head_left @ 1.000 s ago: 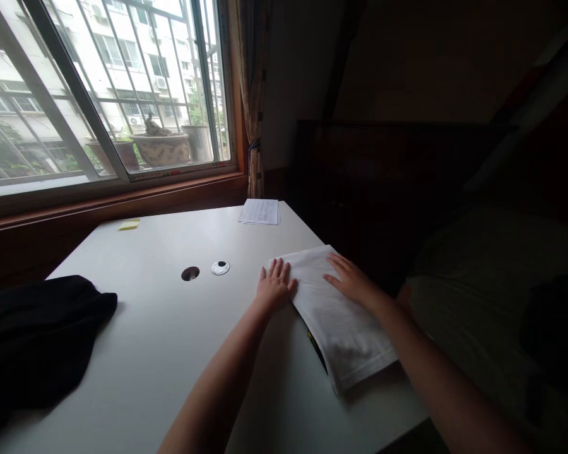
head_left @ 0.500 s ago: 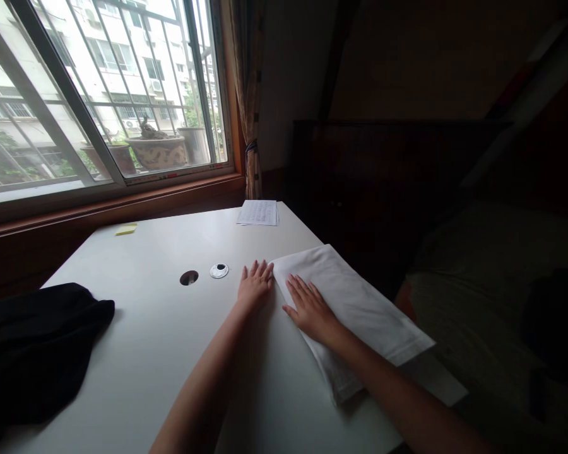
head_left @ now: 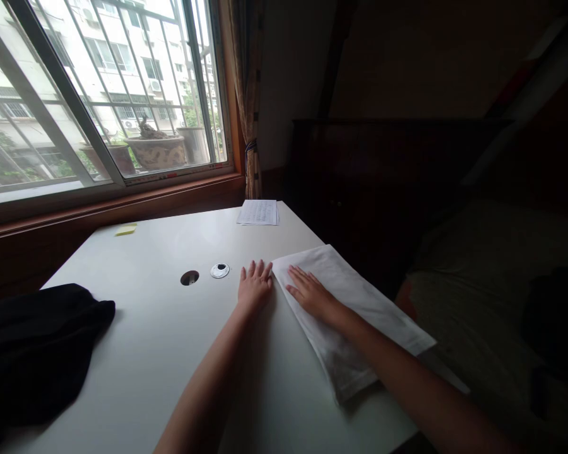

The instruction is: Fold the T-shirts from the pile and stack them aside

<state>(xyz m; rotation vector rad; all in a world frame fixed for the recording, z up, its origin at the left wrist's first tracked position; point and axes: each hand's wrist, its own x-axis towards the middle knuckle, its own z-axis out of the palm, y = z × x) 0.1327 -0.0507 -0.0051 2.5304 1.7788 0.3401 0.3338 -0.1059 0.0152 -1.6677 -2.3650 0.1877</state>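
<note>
A folded white cloth (head_left: 360, 321), perhaps a garment, lies flat along the right edge of the white table (head_left: 170, 353). My right hand (head_left: 312, 295) rests palm down on its upper left part, fingers stretched out. Just left of the cloth's far left corner, my left hand (head_left: 255, 282) lies on the tabletop with its fingers spread. Its fingertips come close to that corner; whether they touch it I cannot tell. Neither hand grips anything.
A black cloth (head_left: 38, 347) lies heaped at the left. Papers (head_left: 258, 212) and a yellow sticky pad (head_left: 125, 229) sit near the far edge. A cable hole (head_left: 189, 278) and a round grommet (head_left: 219, 270) are set in the tabletop. Beyond stands a barred window (head_left: 123, 88).
My right hand has slid slightly up and to the right over the white cloth. My left hand has barely moved.
</note>
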